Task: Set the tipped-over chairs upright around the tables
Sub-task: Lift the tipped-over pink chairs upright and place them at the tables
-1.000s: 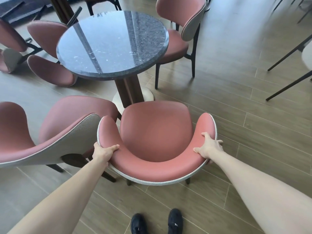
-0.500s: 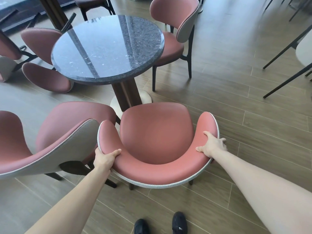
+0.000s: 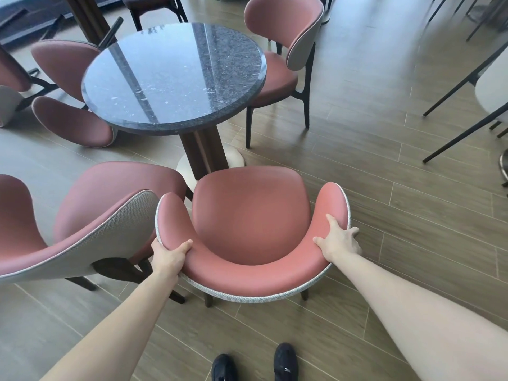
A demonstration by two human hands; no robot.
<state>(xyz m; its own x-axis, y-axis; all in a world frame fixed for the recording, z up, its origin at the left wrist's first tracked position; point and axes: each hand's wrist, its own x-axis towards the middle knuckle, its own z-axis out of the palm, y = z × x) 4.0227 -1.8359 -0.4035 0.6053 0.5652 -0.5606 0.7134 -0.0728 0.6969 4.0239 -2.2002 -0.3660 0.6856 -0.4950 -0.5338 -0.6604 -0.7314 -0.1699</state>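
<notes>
- Pink chair (image 3: 250, 215) upright on its legs at the near side of the round bench (image 3: 176, 75), seat edge just short of the bench pedestal (image 3: 203, 152).
- Left hand (image 3: 167, 257) clamped on the left wing of the curved backrest; grip closed, thumb on the pink inner face, fingers wrapped behind the grey outer shell.
- Right hand (image 3: 338, 243) on the right wing of the same backrest; thumb lying up the pink face, fingers hooked over the rim to the outside.
- Second pink chair (image 3: 90, 215) upright just left, its grey back nearly touching the held chair's left wing.
- Third chair (image 3: 283, 50) upright at the far right of the bench.
- Tipped chair (image 3: 68, 92) on its side on the floor at the bench's far left; another tipped one (image 3: 11, 89) partly cut off at the left edge.
- Black shoes (image 3: 286, 361) on the wood-plank floor (image 3: 384, 188), below the held chair.
- Thin dark legs of other furniture (image 3: 464, 86) at right.
</notes>
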